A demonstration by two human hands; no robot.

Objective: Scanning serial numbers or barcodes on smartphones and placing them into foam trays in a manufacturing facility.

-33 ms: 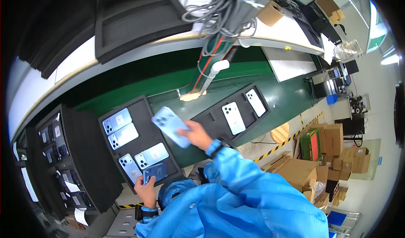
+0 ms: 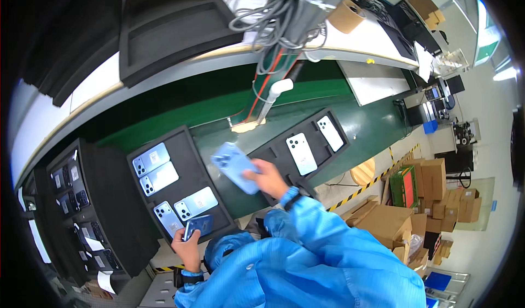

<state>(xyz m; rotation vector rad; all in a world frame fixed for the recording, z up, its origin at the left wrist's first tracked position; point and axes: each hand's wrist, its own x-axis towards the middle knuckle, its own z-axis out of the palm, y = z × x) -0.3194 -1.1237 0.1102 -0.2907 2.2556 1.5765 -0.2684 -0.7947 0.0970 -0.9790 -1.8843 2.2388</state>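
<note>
My right hand (image 2: 269,179) grips one end of a light blue smartphone (image 2: 236,167), its camera side up, over the green surface between two black trays. My left hand (image 2: 187,250) pinches the edge of a darker blue smartphone (image 2: 201,225) above the near end of the left black tray (image 2: 188,163). In that tray lie several more phones with camera bumps facing up, among them a blue phone (image 2: 152,159), a paler phone (image 2: 163,178) and a labelled phone (image 2: 198,203). Two white phones, a nearer phone (image 2: 302,155) and a farther phone (image 2: 330,133), rest in the right tray (image 2: 268,157).
A stack of black trays (image 2: 109,198) with dark phones stands at the left. Beyond the green bench, a white shelf (image 2: 94,86) carries a large black tray (image 2: 178,32). A post with bundled grey cables (image 2: 284,29) rises mid-bench. Cardboard boxes (image 2: 383,226) stand on the floor at right.
My right hand has shifted a little to the right and nearer with the light blue phone. The darker phone in my left hand has tilted slightly.
</note>
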